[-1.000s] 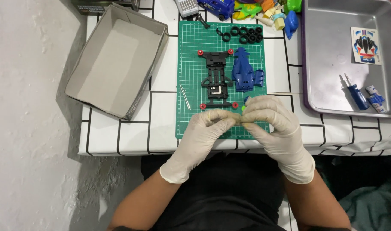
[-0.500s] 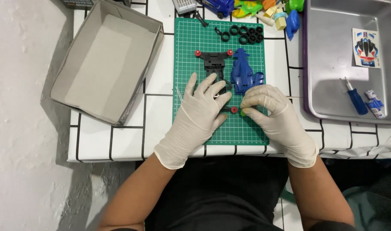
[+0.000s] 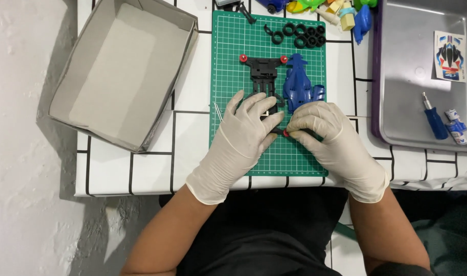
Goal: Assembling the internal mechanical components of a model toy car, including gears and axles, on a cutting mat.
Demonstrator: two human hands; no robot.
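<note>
On the green cutting mat (image 3: 243,46), both gloved hands rest on the near end of the black toy car chassis (image 3: 264,71): the left hand (image 3: 242,138) lies flat with fingers spread, and the right hand (image 3: 331,140) pinches a small red roller (image 3: 286,133). It seems best to press the chassis firmly and seat the roller straight. The fingers hide the joint, so it is not possible to tell if it is seated.

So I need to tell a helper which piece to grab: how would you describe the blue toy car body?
Find the green cutting mat on the white tiled table. At its right half, just above the gloved right hand, lies the blue plastic car body. It is the mat's only blue piece, beside the black chassis.
</note>
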